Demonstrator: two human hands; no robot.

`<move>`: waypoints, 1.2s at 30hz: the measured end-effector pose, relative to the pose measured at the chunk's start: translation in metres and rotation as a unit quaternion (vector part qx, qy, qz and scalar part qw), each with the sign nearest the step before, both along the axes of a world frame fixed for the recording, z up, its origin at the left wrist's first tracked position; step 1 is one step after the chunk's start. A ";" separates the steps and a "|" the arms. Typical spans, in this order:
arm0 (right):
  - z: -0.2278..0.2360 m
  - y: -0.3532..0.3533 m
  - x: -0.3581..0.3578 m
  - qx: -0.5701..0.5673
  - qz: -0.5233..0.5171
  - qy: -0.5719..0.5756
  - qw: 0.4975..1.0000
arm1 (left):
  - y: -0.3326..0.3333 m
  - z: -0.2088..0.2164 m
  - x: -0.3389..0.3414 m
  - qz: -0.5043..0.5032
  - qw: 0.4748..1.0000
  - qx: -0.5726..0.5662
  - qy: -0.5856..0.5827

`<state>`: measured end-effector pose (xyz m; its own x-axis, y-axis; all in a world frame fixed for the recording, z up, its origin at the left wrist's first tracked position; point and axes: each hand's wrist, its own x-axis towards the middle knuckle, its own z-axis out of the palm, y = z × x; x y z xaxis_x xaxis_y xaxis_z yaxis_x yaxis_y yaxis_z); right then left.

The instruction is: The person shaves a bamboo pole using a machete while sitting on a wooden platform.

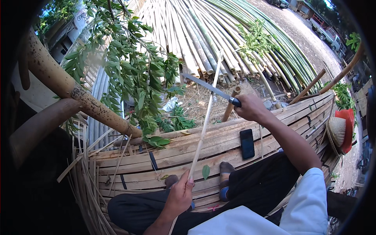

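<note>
Outdoors, in a yard stacked with long bamboo poles (219, 35), green and dried, fanned out on the ground beyond a platform of split bamboo slats (176, 152). Seated on that platform, legs crossed, bare feet near the front edge. A leafy branch (133, 70) hanging over from the upper left, beside a thick speckled bamboo post (66, 86).

Left hand (180, 194) clenched around the lower end of a thin bamboo strip (203, 129), held low, close to the lap. Strip running up and away from that hand, slightly tilted, toward the pole stack. Right hand (250, 107) closed on the dark handle of a long knife (209, 88), raised well above and ahead of the left hand. Blade stretching leftward from that hand, crossing the strip near its upper part; touching or just in front, hard to tell.

Just below the right hand, a dark phone (247, 143) lying flat on the slats. Far out to the right of it, a straw hat (337, 131) against something red. Down to the left of the left hand, a loose bundle of thin strips (88, 168) hanging off the platform edge.

Judging by that bundle, a good number of strips already made; the one in hand apparently in mid-trim, and plenty of whole poles untouched.
</note>
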<state>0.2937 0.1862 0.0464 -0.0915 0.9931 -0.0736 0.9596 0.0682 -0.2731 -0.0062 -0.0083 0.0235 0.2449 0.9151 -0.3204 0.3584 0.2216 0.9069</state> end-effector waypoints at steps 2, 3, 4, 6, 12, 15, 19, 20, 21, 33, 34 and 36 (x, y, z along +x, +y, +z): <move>0.001 -0.013 -0.025 -0.013 0.147 0.003 0.989 | 0.002 0.001 -0.004 0.016 0.998 -0.027 -0.045; 0.008 -0.026 -0.043 -0.047 0.184 -0.013 0.982 | 0.004 0.005 -0.004 0.044 0.987 -0.096 -0.118; 0.011 -0.040 -0.057 -0.048 0.229 0.009 0.972 | 0.007 0.009 -0.004 0.071 0.966 -0.162 -0.190; 0.009 -0.060 -0.078 -0.035 0.305 0.004 0.952 | 0.008 0.008 -0.002 0.092 0.959 -0.168 -0.211; 0.006 -0.052 -0.083 -0.020 0.308 -0.040 0.950 | 0.014 0.000 -0.005 0.100 0.970 -0.083 -0.207; -0.003 -0.035 -0.066 -0.002 0.261 -0.059 0.964 | 0.015 -0.002 -0.008 0.122 0.965 -0.101 -0.210; -0.007 -0.031 -0.060 0.003 0.258 -0.071 0.963 | 0.014 -0.005 -0.007 0.113 0.972 -0.092 -0.186; -0.007 -0.031 -0.059 0.002 0.257 -0.071 0.964 | 0.014 -0.004 -0.007 0.112 0.972 -0.094 -0.186; -0.007 -0.030 -0.058 0.004 0.253 -0.076 0.964 | 0.014 -0.003 -0.006 0.110 0.974 -0.088 -0.176; 0.002 -0.049 -0.079 -0.018 0.278 -0.027 0.960 | 0.013 -0.002 -0.003 0.103 0.985 -0.057 -0.128; 0.003 -0.032 -0.070 -0.009 0.248 -0.022 0.968 | 0.012 -0.001 -0.002 0.109 0.980 -0.066 -0.151; 0.000 -0.030 -0.068 0.009 0.268 -0.077 0.960 | 0.006 -0.009 -0.005 0.114 0.980 -0.078 -0.145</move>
<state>0.2261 0.1567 0.0461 -0.5788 0.8079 -0.1111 0.8146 0.5664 -0.1249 -0.0110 -0.0020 0.0141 0.1415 0.9024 -0.4070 0.0156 0.4091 0.9124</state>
